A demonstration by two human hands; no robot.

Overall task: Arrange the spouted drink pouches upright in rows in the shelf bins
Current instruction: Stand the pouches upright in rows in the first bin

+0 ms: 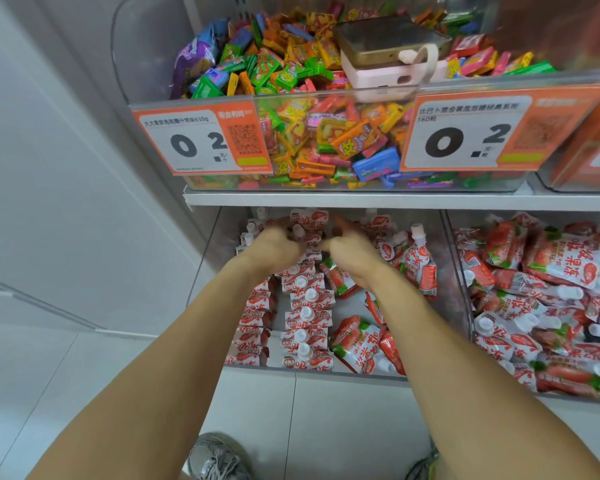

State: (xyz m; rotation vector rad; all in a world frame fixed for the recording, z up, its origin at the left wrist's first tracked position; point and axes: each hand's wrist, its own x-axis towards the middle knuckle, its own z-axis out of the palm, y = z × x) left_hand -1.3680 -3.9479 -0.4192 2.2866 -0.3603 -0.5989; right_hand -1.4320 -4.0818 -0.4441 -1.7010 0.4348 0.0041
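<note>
Both arms are deep in the left bin (201, 271) on the lower shelf. The left hand (274, 244) has its fingers curled round a pouch (309, 220) at the back of the middle row; the right hand (350, 245), just beside it, is loosely curled with the forefinger out toward the same pouch, though blur hides whether it pinches anything. Two upright rows (305, 320) run from six o'clock up to twelve, spouts up, and the hands work at the twelve o'clock end. The loose pouches (361, 337) lie flat from three to five o'clock of the hands, long axes slanting, nearer the right hand. Room is tight: the shelf edge (361, 199) hangs low overhead and the bin's divider wall (458, 271) closes the right. The right bin (541, 306) is all jumble.
</note>
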